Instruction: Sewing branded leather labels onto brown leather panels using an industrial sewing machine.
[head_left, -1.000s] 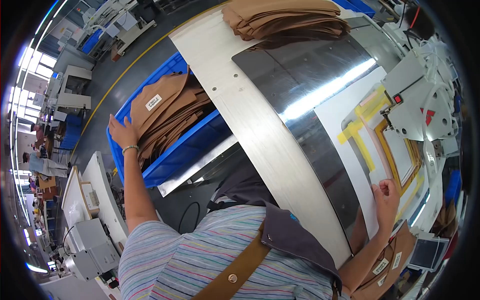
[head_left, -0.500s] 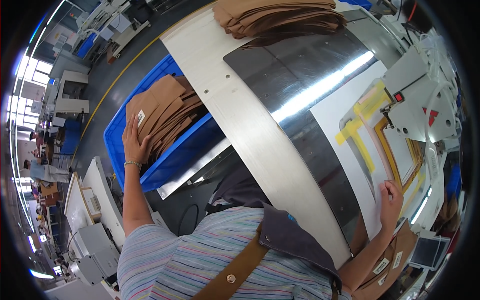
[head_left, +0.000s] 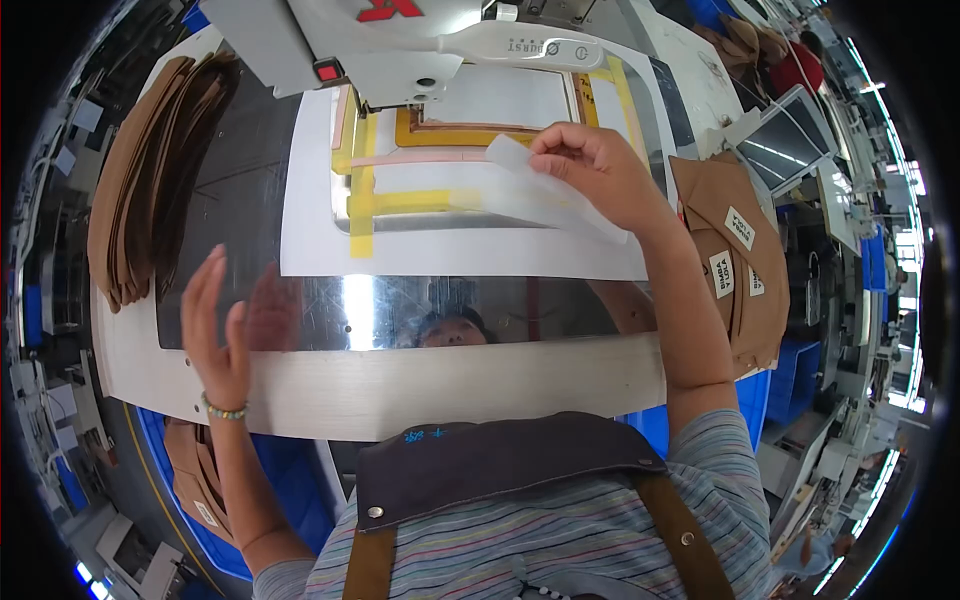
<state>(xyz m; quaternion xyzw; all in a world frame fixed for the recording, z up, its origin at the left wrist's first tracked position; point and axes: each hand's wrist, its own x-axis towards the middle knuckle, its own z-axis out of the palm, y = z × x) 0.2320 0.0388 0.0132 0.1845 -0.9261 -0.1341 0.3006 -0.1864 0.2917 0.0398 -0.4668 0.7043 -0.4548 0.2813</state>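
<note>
My right hand (head_left: pixel 605 178) pinches the corner of a thin, translucent white sheet (head_left: pixel 540 205) between thumb and fingertips. The sheet trails over a metal template with yellow tape (head_left: pixel 362 215) and a yellow-edged frame (head_left: pixel 415 125), which lie on a white board (head_left: pixel 310 230). My left hand (head_left: pixel 215 335) is held up near the table's front left, fingers apart, with nothing in it. Beneath and beyond it is a shiny metal plate (head_left: pixel 225 190). The sewing machine head (head_left: pixel 350 35) stands over the far part of the frame.
A stack of brown fabric pieces (head_left: pixel 140 190) lies at the table's left end. Brown pieces with white labels (head_left: pixel 745 290) hang over the right end, near a small screen (head_left: pixel 790 140). Blue bins stand below, one at left (head_left: pixel 295 480) holding brown pieces, another at right (head_left: pixel 752 410).
My view has swung right, from the blue bin to the machine. My left hand has left the brown pieces in that bin and come over the table. My right hand now lifts the sheet's corner.
</note>
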